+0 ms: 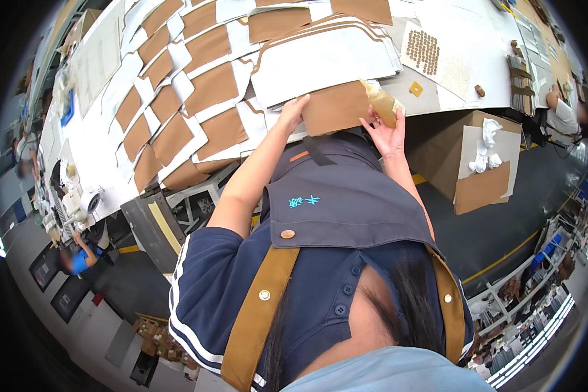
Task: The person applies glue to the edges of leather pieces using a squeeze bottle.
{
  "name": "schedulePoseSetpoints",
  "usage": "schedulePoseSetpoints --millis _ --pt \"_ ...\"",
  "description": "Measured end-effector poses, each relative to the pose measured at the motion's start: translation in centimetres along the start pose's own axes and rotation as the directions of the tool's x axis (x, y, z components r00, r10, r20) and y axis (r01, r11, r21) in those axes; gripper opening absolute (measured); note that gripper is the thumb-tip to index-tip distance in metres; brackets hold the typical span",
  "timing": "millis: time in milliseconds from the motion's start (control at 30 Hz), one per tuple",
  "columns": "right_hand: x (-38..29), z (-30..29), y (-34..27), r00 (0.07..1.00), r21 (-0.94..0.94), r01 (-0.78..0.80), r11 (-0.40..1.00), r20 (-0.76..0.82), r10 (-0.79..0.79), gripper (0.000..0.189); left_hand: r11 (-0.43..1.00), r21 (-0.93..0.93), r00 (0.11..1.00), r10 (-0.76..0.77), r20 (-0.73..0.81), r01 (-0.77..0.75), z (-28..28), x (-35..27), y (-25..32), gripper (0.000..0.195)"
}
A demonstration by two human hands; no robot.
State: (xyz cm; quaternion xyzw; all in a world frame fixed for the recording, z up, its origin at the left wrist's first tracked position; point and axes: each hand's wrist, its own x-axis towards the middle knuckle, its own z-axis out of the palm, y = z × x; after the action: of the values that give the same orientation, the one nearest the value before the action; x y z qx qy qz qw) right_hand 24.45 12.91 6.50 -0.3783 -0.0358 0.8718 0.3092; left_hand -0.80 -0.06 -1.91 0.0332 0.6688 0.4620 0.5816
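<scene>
A brown rectangular panel (334,109) lies at the table's near edge, right in front of me. My left hand (294,113) grips its left end, thumb on top. In my right hand (388,131) is a squeeze bottle (383,105) of amber liquid, tilted with its narrow nozzle up and to the left, above the panel's right end. Some fingers of that hand are spread near the panel's edge. Just beyond the panel is a stack of white sheets (323,59) with brown strips along their far edges. Overlapping brown panels on white sheets (208,90) cover the table to the left.
A card with rows of small brown discs (423,53) and a yellow square piece (415,88) lie to the right. Below the table's right edge stands a large cardboard box (441,147) with crumpled white paper (490,132) on it. Other people sit at the far sides.
</scene>
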Motion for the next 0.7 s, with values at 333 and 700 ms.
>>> schedulePoseSetpoints --millis 333,700 --pt "-0.5 1.2 0.0 0.838 -0.706 0.448 0.548 0.118 -0.533 0.048 0.78 -0.592 0.97 -0.083 0.227 0.205 2.2 0.2 1.5 0.039" --pt "-0.5 2.6 1.1 0.687 -0.838 0.542 0.058 0.402 -0.606 0.055 0.859 -0.508 0.99 0.118 0.073 -0.065 2.6 -0.6 1.8 0.039"
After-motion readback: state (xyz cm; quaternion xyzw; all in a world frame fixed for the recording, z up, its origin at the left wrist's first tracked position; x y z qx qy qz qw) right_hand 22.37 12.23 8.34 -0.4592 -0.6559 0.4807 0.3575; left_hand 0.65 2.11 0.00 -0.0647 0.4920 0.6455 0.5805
